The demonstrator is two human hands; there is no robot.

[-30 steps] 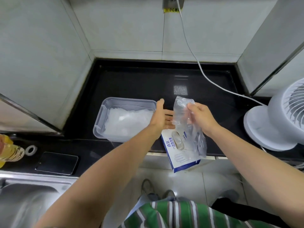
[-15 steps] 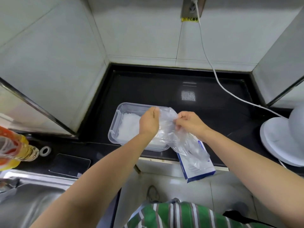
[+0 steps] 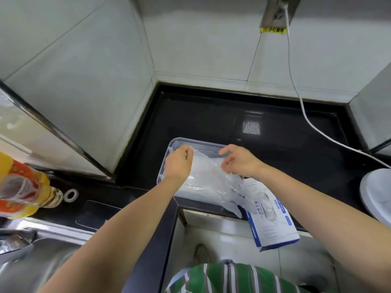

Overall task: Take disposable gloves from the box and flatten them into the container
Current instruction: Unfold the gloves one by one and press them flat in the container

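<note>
A clear plastic container (image 3: 197, 141) sits on the black counter, with a layer of clear gloves inside it. Over it I stretch one clear disposable glove (image 3: 208, 172). My left hand (image 3: 178, 162) pinches the glove's far left corner and my right hand (image 3: 239, 160) pinches its far right corner. The glove's lower end trails over the container's near right corner. The white and blue glove box (image 3: 273, 220) lies to the right, overhanging the counter's front edge, with another glove poking out of its opening.
A white fan base (image 3: 376, 193) stands at the right edge, its white cable (image 3: 296, 85) running up to a wall socket. At the left are a yellow oil bottle (image 3: 23, 187), a tape roll (image 3: 71, 195), a dark phone (image 3: 95, 212) and a steel sink (image 3: 42, 256).
The glove moved left from above the box to over the container. My left hand took hold of it, and both hands spread it wide. The camera tilted down and left.
</note>
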